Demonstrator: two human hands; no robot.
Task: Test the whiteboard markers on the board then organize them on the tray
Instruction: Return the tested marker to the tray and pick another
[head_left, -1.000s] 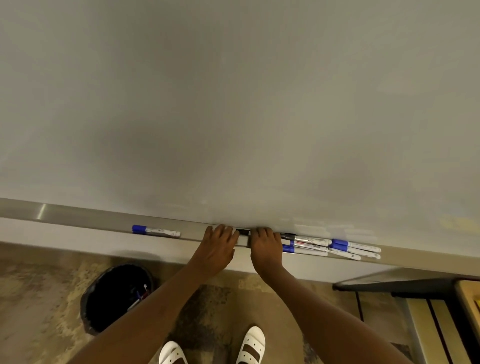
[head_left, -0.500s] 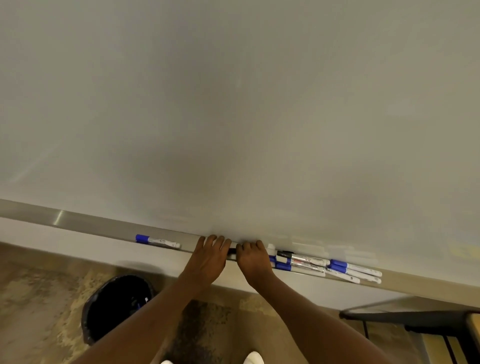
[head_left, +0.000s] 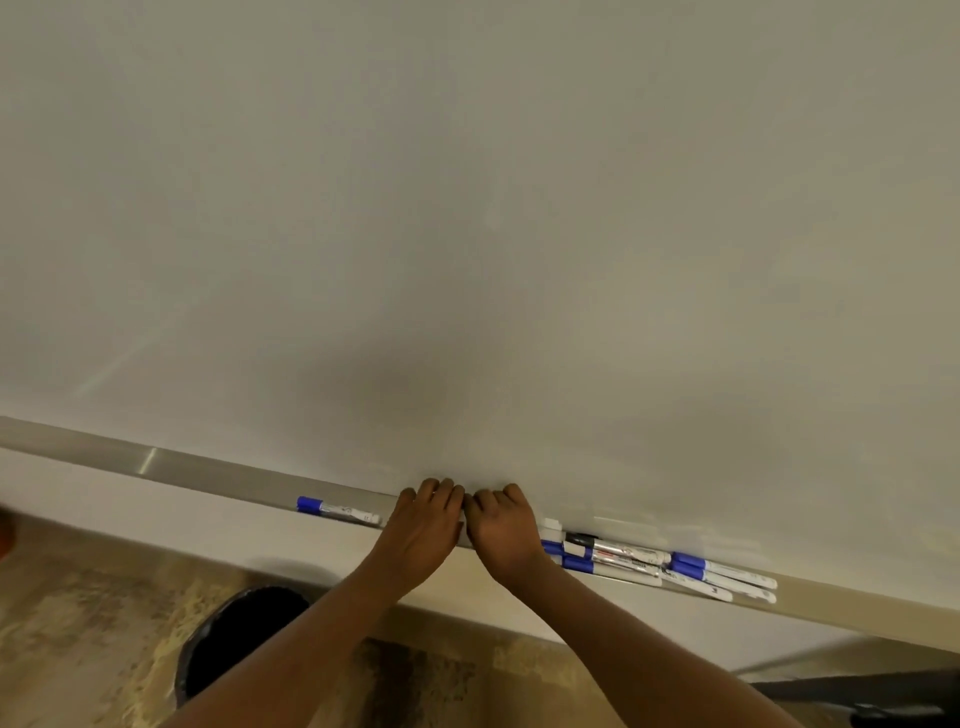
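bin (head_left: 244, 639) lower left on floor | L hand (head_left: 423, 525) & R hand (head_left: 501, 525) side by side, lower centre, fingers bent over tray (head_left: 208, 470); whether they grasped anything: can't tell | blue-cap marker (head_left: 337, 512) in tray just left of L hand | marker bunch (head_left: 649, 566) in tray right of R hand | board (head_left: 467, 234) filled upper frame

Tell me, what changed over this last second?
Both hands slid left along the tray and came together. The left hand now nearly reaches the lone blue-capped marker; the right hand sits against the left, hiding the dark marker part seen between them before. The lone marker and the bunch of markers at right stayed on the tray.
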